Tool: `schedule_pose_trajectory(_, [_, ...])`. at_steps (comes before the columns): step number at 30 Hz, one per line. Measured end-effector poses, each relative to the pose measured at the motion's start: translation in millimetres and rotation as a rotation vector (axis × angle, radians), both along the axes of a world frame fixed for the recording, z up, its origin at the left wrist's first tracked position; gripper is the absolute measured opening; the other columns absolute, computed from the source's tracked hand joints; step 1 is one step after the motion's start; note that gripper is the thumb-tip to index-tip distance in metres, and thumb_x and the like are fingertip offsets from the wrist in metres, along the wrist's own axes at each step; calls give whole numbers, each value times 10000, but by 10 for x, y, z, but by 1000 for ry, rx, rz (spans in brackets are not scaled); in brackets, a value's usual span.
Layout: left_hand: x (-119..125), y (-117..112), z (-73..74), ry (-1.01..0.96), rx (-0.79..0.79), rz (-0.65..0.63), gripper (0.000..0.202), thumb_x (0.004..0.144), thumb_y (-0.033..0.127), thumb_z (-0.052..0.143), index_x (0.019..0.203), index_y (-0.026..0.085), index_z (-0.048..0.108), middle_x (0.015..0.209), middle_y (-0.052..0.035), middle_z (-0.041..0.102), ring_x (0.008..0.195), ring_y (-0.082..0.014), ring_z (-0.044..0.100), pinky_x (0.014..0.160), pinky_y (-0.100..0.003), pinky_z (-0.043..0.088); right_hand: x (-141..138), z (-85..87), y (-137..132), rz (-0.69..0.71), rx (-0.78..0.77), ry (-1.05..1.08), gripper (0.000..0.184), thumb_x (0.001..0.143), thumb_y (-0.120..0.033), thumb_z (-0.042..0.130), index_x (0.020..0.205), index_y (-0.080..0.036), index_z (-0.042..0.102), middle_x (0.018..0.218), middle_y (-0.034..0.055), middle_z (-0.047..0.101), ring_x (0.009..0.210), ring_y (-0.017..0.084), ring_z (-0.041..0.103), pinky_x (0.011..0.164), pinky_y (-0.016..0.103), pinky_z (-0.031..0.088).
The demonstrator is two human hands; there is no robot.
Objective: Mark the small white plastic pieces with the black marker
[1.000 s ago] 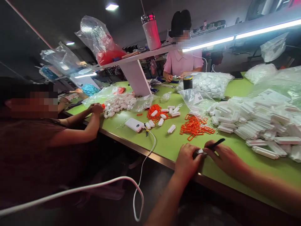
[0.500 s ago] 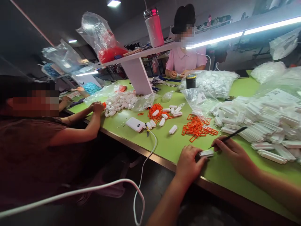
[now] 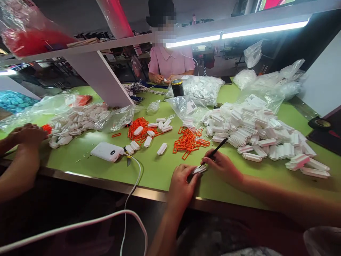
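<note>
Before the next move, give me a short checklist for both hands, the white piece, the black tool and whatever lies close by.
1. Left hand has hold of the white piece: ok.
2. Right hand grips the slim black tool: ok.
3. Tool's lower end is at the white piece: ok.
4. Tip is seated in one particular opening of the piece: cannot tell, too small to make out.
5. Nearer pile of orange frames is apart from both hands: ok, it lies beyond them on the green tabletop.
6. White cable is clear of both hands: ok, it runs over the table edge to the left of them.
</note>
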State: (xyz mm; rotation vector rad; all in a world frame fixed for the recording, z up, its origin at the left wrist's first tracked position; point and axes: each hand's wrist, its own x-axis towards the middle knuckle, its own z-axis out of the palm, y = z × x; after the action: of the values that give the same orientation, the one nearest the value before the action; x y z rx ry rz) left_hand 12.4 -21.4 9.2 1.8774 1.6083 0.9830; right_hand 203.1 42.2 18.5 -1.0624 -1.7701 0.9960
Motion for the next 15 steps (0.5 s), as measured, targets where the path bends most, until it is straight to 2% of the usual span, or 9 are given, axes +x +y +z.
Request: schedule_pose_trajectory(15, [3, -2, 20, 19, -12, -9, 173, 934, 208, 703, 1096, 242, 754, 1004, -51, 712, 984, -245, 647, 900, -396, 527, -51, -59, -22, 8, 10, 11, 380, 977, -607, 589, 881, -240, 608, 810, 39, 740, 736, 208, 709, 655, 317, 604])
